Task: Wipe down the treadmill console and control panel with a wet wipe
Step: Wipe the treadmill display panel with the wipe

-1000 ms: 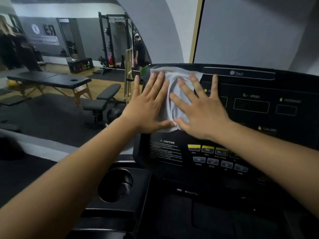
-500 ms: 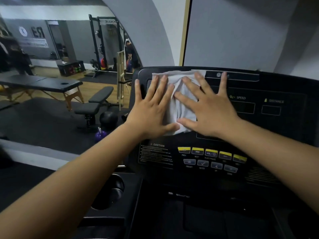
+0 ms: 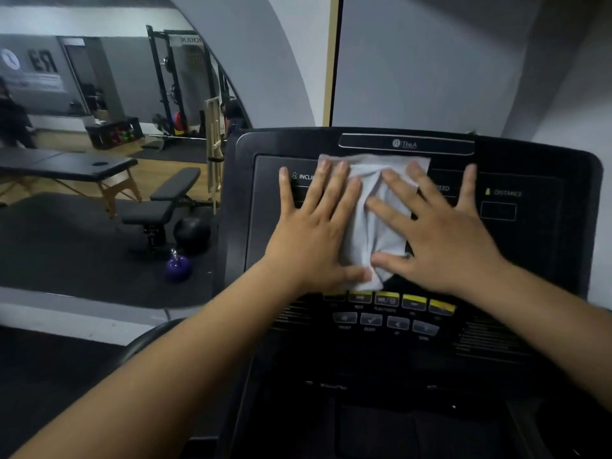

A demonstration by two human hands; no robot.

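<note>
Two flat hands are pressing a wipe against the treadmill console.

The left hand (image 3: 311, 236) and right hand (image 3: 440, 240) are lying with fingers spread and straight on the white wet wipe (image 3: 374, 213), which is sitting bunched near the top edge of the console (image 3: 546, 246), above the yellow buttons (image 3: 414, 301).

- Wipe (image 3: 366, 240): white, creased, spread flat on the console's display face, its top edge just under the logo strip and its lower corner reaching the yellow keys.
- Console (image 3: 546, 260): black, tilted back.
- Panel (image 3: 384, 321): a yellow key row above what seems a grey row; the labels are blurred.
</note>
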